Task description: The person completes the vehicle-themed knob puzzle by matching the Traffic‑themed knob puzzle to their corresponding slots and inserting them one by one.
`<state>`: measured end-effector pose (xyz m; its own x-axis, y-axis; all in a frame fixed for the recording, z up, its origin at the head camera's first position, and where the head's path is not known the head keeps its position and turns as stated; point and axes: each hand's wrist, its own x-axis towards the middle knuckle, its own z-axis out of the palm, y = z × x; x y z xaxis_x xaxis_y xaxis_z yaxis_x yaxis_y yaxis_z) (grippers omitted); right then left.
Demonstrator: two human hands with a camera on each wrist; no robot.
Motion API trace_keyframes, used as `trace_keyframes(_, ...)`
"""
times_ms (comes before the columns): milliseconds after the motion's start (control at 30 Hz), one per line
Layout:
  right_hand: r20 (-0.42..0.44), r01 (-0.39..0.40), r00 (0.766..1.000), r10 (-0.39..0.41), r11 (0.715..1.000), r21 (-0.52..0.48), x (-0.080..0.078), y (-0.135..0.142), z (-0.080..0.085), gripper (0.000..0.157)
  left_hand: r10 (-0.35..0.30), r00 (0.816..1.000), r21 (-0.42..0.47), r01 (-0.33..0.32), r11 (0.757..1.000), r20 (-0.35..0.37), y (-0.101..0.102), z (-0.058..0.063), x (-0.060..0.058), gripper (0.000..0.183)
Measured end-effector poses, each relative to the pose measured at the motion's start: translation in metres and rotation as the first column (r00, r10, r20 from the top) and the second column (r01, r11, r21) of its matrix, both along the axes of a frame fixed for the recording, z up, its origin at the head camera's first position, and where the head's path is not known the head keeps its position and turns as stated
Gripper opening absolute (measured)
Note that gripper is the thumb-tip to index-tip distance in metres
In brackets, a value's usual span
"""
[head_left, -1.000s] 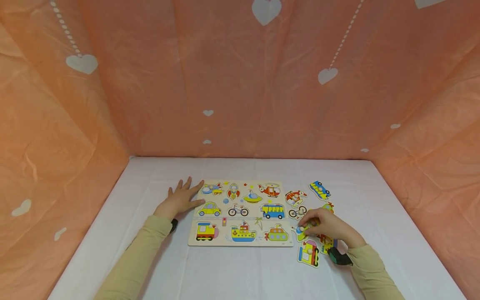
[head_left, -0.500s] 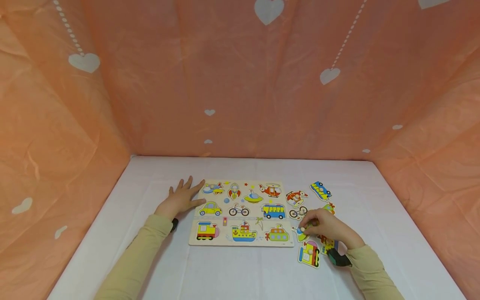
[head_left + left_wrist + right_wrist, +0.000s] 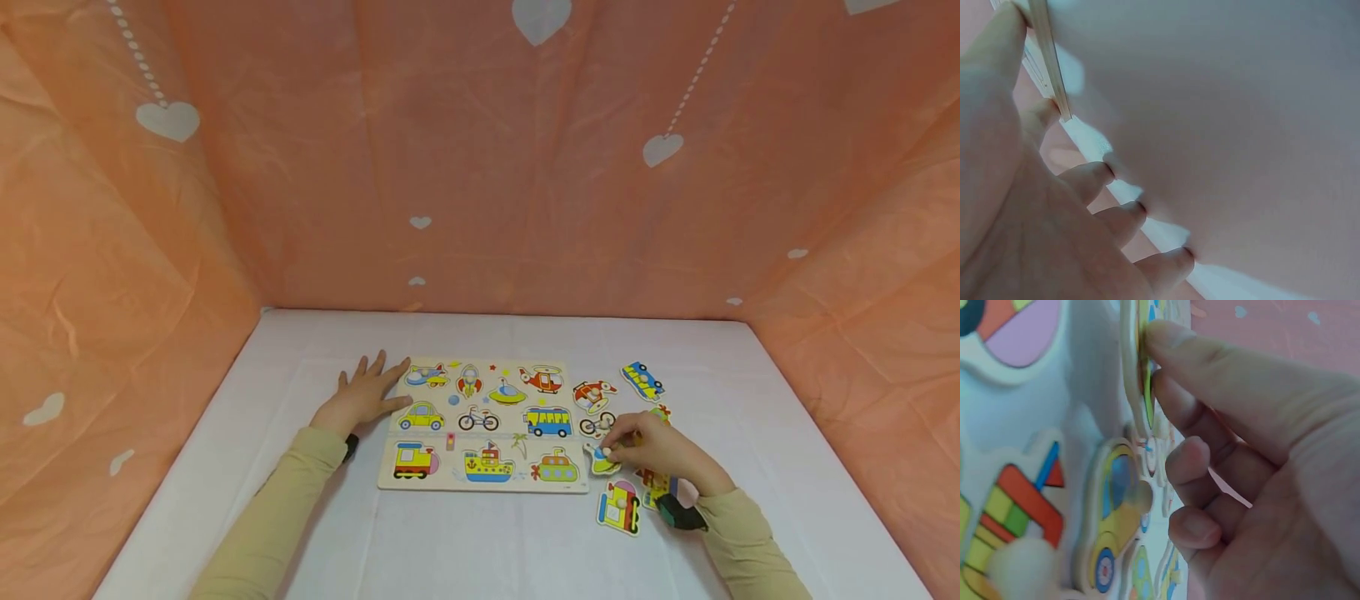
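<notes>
In the head view, my right hand (image 3: 660, 450) pinches the knob of a flying saucer puzzle piece (image 3: 604, 467) just off the right edge of the wooden puzzle board (image 3: 452, 475). From the right wrist, this saucer piece (image 3: 1130, 375) is seen edge-on at the thumb and index finger, with the other fingers curled. My left hand (image 3: 362, 400) lies spread at the board's upper left edge. The left wrist view shows the thumb and index finger touching the board's edge (image 3: 1050, 62), with the remaining fingertips on the table. An airplane piece (image 3: 427, 376) and rocket piece (image 3: 469, 382) sit in the board.
Loose knobbed pieces lie right of the board: a helicopter (image 3: 592, 395), bicycle (image 3: 597, 425), bus (image 3: 642, 380) and train (image 3: 619, 507). A car piece (image 3: 1113, 512) and ship piece (image 3: 1029, 506) lie under the right hand. Pink cloth walls (image 3: 480, 208) surround the white table.
The saucer piece has turned from steeply tilted to nearly level in my right fingers. My left hand stays at the board's edge.
</notes>
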<state>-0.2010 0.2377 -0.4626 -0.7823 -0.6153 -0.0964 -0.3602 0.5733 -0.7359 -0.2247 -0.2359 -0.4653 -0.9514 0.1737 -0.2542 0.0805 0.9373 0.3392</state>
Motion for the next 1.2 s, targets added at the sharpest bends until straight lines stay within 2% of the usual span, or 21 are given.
trace_keyframes(167, -0.051, 0.025, 0.998, -0.026, 1.0, -0.011, -0.003, 0.0, 0.005, 0.007, 0.004, 1.0, -0.004, -0.003, 1.0, 0.013, 0.002, 0.001, -0.001, 0.081)
trace_keyframes(400, -0.122, 0.022, 0.992, -0.028, 0.999, -0.047, -0.011, -0.005, 0.005, 0.007, 0.007, 1.0, -0.002, -0.007, 1.0, 0.007, 0.001, 0.001, 0.0, 0.08)
trace_keyframes(1200, -0.099, 0.037, 0.994, -0.046, 0.995, -0.092, -0.046, -0.037, 0.018, 0.009, 0.006, 1.0, -0.01, -0.006, 1.0, -0.003, 0.003, 0.003, 0.002, 0.079)
